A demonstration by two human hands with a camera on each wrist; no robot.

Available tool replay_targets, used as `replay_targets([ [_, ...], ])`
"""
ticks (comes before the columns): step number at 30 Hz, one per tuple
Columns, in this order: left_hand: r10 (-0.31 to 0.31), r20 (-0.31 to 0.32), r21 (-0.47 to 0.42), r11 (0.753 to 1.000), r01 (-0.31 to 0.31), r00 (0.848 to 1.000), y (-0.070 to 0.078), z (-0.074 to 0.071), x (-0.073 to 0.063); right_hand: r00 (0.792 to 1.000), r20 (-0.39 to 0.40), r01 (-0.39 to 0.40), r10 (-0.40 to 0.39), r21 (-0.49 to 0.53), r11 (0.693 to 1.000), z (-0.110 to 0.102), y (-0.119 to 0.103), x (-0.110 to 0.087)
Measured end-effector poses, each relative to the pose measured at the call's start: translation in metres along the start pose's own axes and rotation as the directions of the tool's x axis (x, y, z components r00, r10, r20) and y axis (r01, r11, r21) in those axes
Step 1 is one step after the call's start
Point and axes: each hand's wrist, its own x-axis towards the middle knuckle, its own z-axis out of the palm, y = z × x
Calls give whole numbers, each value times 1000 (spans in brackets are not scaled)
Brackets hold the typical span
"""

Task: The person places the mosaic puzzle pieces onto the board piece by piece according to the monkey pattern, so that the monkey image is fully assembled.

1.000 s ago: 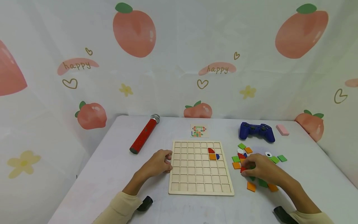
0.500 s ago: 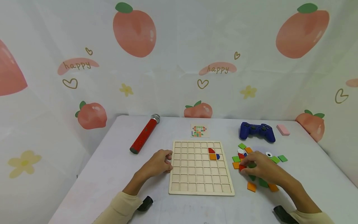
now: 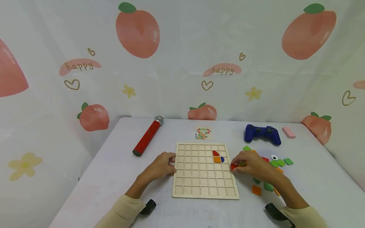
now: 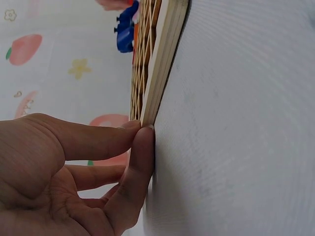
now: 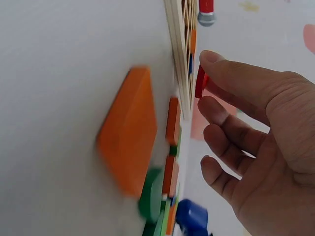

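A wooden grid board [image 3: 195,174] lies mid-table, holding a red rounded tile [image 3: 215,153], an orange square tile [image 3: 217,159] and a blue rounded tile [image 3: 222,160] in its upper right cells. My left hand [image 3: 160,167] grips the board's left edge, thumb and index fingertips meeting at the rim in the left wrist view. Between the thumb and fingers of my right hand [image 3: 253,163] is a small red tile [image 5: 200,82], held just off the board's right edge. Its exact shape is partly hidden by the fingers.
Loose tiles lie right of the board, among them an orange square [image 3: 256,190], a green square [image 3: 288,161] and a white eye disc [image 3: 274,157]. Behind are a patterned card [image 3: 203,133], a blue game controller [image 3: 262,134], a pink block [image 3: 289,132] and a red microphone [image 3: 147,137].
My right hand has picked the red tile out of the loose pile and moved left with it to the board's right edge. The left hand and board have stayed in place.
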Motion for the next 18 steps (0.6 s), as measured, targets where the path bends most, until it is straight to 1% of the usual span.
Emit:
replay_targets([
  [2,0,1,-1,1000,0,1000,0,0,0,1000,4,16,-16,5,1000,2,-3,5],
  [6,-3,2,-5,1000,3,1000,0,0,0,999,28,-22,22,1,1000,6,-12,15],
  [10,-2,2,-7,1000,2,1000,0,-1,0,998,55,-37,38,-20,999,11,-19,26],
  [14,-3,1,-8,1000,3,1000,1,-1,0,996,80,-34,36,-23,999,14,-23,34],
  [18,-4,2,-11,1000,4,1000,1,0,0,995,95,-2,3,-7,1000,17,-26,39],
])
